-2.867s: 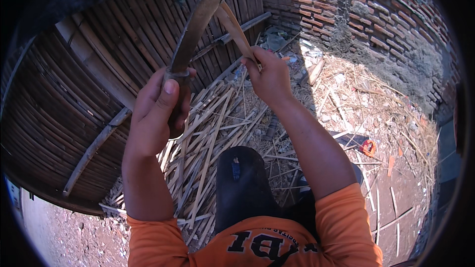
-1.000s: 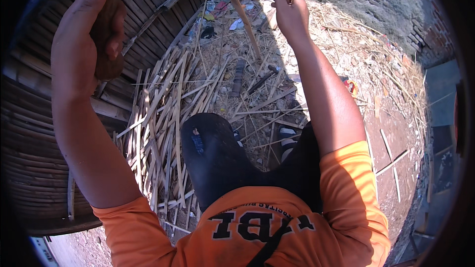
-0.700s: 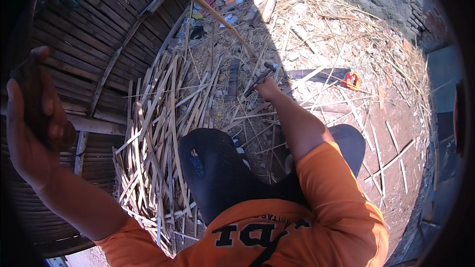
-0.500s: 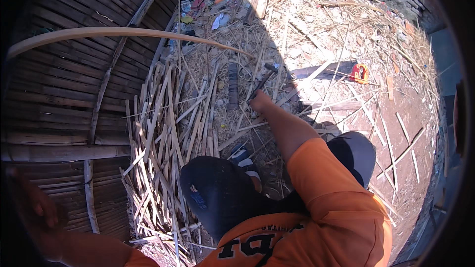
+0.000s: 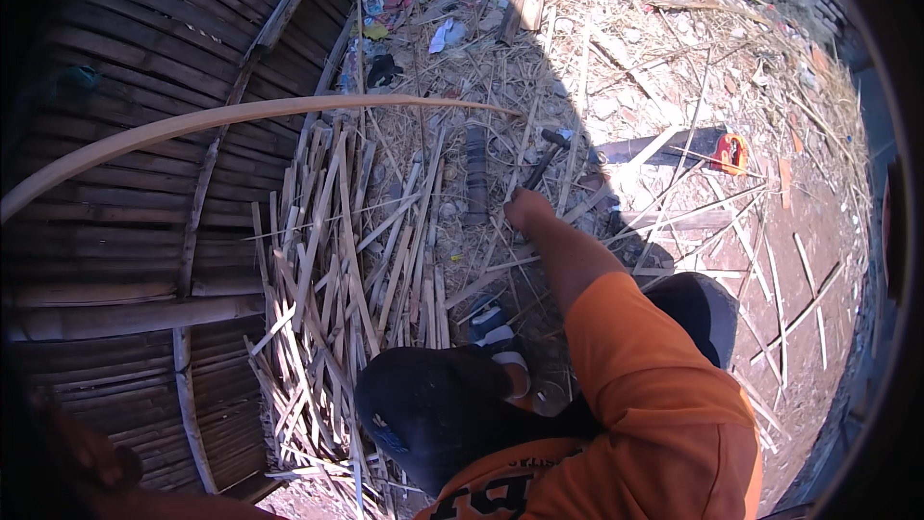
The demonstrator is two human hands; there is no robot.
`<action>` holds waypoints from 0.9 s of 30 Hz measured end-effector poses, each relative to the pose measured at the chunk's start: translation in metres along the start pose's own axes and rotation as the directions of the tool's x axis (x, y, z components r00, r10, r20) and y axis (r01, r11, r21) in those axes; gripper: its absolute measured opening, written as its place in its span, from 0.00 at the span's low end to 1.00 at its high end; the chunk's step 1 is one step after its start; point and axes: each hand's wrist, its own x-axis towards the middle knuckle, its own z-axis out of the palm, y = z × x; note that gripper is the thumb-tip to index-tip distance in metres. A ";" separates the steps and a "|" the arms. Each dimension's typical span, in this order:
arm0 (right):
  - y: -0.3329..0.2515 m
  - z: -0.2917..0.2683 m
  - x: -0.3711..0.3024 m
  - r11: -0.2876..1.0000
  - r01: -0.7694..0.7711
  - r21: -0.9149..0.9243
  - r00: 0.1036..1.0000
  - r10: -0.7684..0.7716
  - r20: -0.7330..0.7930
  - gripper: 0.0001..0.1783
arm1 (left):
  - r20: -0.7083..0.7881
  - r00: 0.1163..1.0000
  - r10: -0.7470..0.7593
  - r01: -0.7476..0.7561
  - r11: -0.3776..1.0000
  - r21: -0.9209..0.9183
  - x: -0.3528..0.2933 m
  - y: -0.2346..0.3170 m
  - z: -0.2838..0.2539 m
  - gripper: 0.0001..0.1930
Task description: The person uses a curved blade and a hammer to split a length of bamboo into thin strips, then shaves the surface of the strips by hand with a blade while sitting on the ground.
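My right hand reaches down to the straw-covered ground and closes on the end of a black-handled hammer, whose head lies a little further out. My left hand is low at the left edge in deep shadow, and what it holds is hidden. A long pale bamboo strip arcs from the left edge across the view, its tip above the ground near the hammer. A pile of split bamboo strips lies just left of my knee.
A curved wall of bamboo slats fills the left side. A saw with an orange handle lies right of the hammer, and a dark cylinder lies left of it. Litter and scattered sticks cover the ground beyond.
My right hand dropped the strip and went down to the hammer. My left arm swung from high down to the lower left. The long strip now arcs across the view.
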 end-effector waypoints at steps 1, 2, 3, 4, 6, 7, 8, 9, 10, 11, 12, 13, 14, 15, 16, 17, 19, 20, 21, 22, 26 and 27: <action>-0.006 -0.005 -0.006 0.997 -0.045 0.056 0.998 0.046 -0.030 0.28 | -0.030 1.000 -0.004 0.005 1.000 0.013 -0.005 -0.002 0.000 0.31; -0.012 -0.011 -0.017 0.996 -0.050 0.071 0.994 0.057 -0.096 0.27 | -0.054 0.998 0.020 -0.019 1.000 0.019 -0.015 -0.004 0.031 0.30; -0.016 -0.017 -0.030 0.994 -0.053 0.091 0.985 0.068 -0.161 0.25 | -0.044 0.999 0.019 -0.019 1.000 0.004 -0.017 -0.002 0.045 0.30; -0.021 -0.020 -0.040 0.992 -0.052 0.117 0.970 0.078 -0.229 0.24 | -0.031 0.999 0.018 -0.019 1.000 -0.012 -0.018 -0.001 0.060 0.30; -0.019 -0.015 -0.041 0.966 -0.082 0.246 0.944 0.154 -0.293 0.21 | 0.026 1.000 -0.009 0.011 0.997 -0.078 -0.018 0.012 0.072 0.31; -0.016 -0.015 -0.036 0.947 -0.086 0.310 0.926 0.191 -0.326 0.20 | 0.038 0.999 -0.009 0.013 0.993 -0.115 -0.018 0.016 0.080 0.31; -0.012 -0.018 -0.030 0.856 -0.165 0.489 0.946 0.277 -0.167 0.20 | 0.018 1.000 0.010 -0.007 0.988 -0.155 -0.021 0.016 0.095 0.32; -0.007 -0.023 -0.024 0.731 -0.257 0.632 0.947 0.322 0.013 0.20 | 0.004 1.000 0.022 -0.021 0.987 -0.159 -0.024 0.019 0.105 0.33; -0.006 -0.030 -0.018 0.584 -0.358 0.728 0.926 0.321 0.198 0.19 | -0.013 0.999 0.033 -0.035 0.986 -0.163 -0.027 0.022 0.113 0.34; -0.001 -0.032 -0.013 0.502 -0.356 0.788 0.926 0.305 0.224 0.18 | -0.021 0.999 0.041 -0.044 0.990 -0.137 -0.028 0.026 0.118 0.35; 0.001 -0.042 -0.021 0.415 -0.350 0.840 0.925 0.293 0.241 0.16 | -0.008 0.999 0.033 -0.034 0.990 -0.138 -0.028 0.027 0.129 0.35; 0.004 -0.053 -0.028 0.399 -0.341 0.851 0.930 0.276 0.243 0.14 | 0.009 1.000 0.027 -0.025 0.990 -0.136 -0.027 0.030 0.141 0.35; -0.013 -0.063 -0.046 0.412 -0.339 0.846 0.937 0.232 0.262 0.13 | 0.015 1.000 0.008 -0.006 0.992 -0.129 -0.034 0.035 0.139 0.33; -0.017 -0.080 -0.064 0.405 -0.333 0.852 0.940 0.211 0.267 0.12 | 0.049 0.999 -0.003 0.010 0.990 -0.143 -0.036 0.037 0.143 0.31; -0.014 -0.091 -0.065 0.389 -0.350 0.852 0.935 0.204 0.291 0.12 | 0.057 0.998 -0.006 0.013 0.992 -0.126 -0.037 0.041 0.149 0.31; -0.004 -0.108 -0.067 0.369 -0.366 0.854 0.928 0.206 0.309 0.12 | 0.072 0.997 -0.010 0.018 0.993 -0.118 -0.037 0.045 0.157 0.31; -0.014 -0.132 -0.086 0.403 -0.310 0.861 0.949 0.191 0.252 0.13 | 0.104 0.994 -0.031 0.043 0.993 -0.112 -0.043 0.051 0.160 0.29; -0.023 -0.146 -0.103 0.445 -0.232 0.865 0.970 0.174 0.171 0.14 | 0.119 0.992 -0.042 0.056 0.992 -0.116 -0.047 0.057 0.160 0.29; -0.036 -0.161 -0.131 0.486 -0.153 0.861 0.984 0.156 0.086 0.15 | 0.128 0.991 -0.028 0.044 0.992 -0.121 -0.051 0.057 0.158 0.29; -0.050 -0.180 -0.158 0.532 -0.103 0.840 0.987 0.162 0.018 0.17 | 0.149 0.989 -0.014 0.033 0.992 -0.125 -0.052 0.058 0.159 0.29; -0.073 -0.267 -0.248 0.716 0.406 0.568 0.891 -0.172 -0.420 0.18 | 0.227 0.972 -0.053 0.076 0.993 -0.094 -0.061 0.068 0.164 0.29; -0.088 -0.287 -0.284 0.764 0.478 0.434 0.837 -0.246 -0.488 0.18 | 0.239 0.970 -0.050 0.076 0.992 -0.098 -0.063 0.070 0.164 0.28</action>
